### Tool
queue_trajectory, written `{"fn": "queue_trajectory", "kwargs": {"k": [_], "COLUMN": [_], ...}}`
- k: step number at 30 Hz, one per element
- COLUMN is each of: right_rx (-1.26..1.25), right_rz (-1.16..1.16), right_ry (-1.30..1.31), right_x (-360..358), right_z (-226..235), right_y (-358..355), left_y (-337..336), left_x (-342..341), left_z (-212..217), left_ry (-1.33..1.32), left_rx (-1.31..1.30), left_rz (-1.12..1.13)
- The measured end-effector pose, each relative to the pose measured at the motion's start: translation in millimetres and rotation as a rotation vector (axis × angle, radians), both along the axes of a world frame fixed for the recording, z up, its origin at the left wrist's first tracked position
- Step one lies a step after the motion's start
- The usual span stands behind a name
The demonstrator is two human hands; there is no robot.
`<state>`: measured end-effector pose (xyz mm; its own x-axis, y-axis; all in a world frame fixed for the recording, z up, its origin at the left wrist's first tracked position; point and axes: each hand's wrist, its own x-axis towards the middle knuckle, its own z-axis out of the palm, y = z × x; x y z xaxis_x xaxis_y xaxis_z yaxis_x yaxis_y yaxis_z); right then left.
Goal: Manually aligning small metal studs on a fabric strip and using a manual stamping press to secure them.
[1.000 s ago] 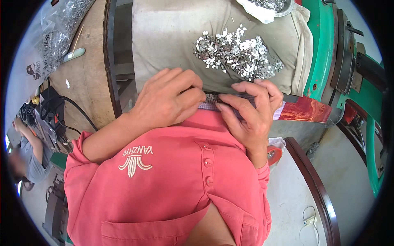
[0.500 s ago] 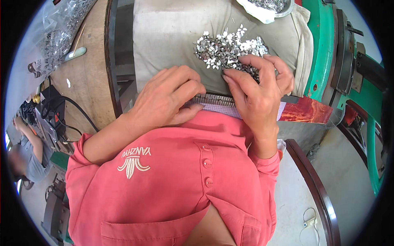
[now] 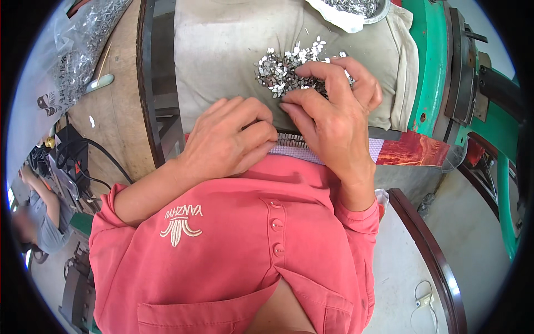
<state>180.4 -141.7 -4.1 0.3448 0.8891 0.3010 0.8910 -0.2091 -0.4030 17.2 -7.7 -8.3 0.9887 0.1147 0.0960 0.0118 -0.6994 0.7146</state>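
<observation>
A heap of small flat metal pieces [image 3: 276, 69], some bright and some dark, lies on a grey-beige cloth [image 3: 222, 55]. My right hand [image 3: 336, 108] reaches over the heap's near right side. Its thumb and forefinger pinch together at the near edge of the heap; anything between the tips is too small to make out. My left hand [image 3: 228, 133] is closed at the near edge of the cloth, its thumb and forefinger against the left end of a row of small upright metal pieces [image 3: 292, 140]. The hand hides what those fingertips hold. Purple checked cloth [image 3: 295, 153] lies along the near side of the row.
At the back right stands a bowl [image 3: 381, 11] of small metal pieces with white cloth [image 3: 339, 16] beside it. A green machine frame [image 3: 431, 67] borders the right. On the left are a wooden table [image 3: 119, 83] and a clear bag of metal parts [image 3: 83, 50]. Another person [image 3: 44, 211] sits far left.
My right hand has shifted left, its fingertips still at the heap's near edge. The left hand stays at the row. The whole view has shifted slightly.
</observation>
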Motion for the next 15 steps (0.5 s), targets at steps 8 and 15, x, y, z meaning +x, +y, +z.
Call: {"fn": "queue_trajectory", "kwargs": {"k": [8, 15], "right_rx": [0.006, 0.027], "right_rz": [-0.122, -0.134], "right_ry": [0.023, 0.062], "right_x": [11, 0], "right_z": [10, 7], "right_y": [-30, -31], "left_y": [17, 18], "left_x": [8, 23], "left_z": [11, 11], "left_ry": [0.032, 0.097], "left_rx": [-0.112, 0.077], "left_rz": [0.145, 0.088]}}
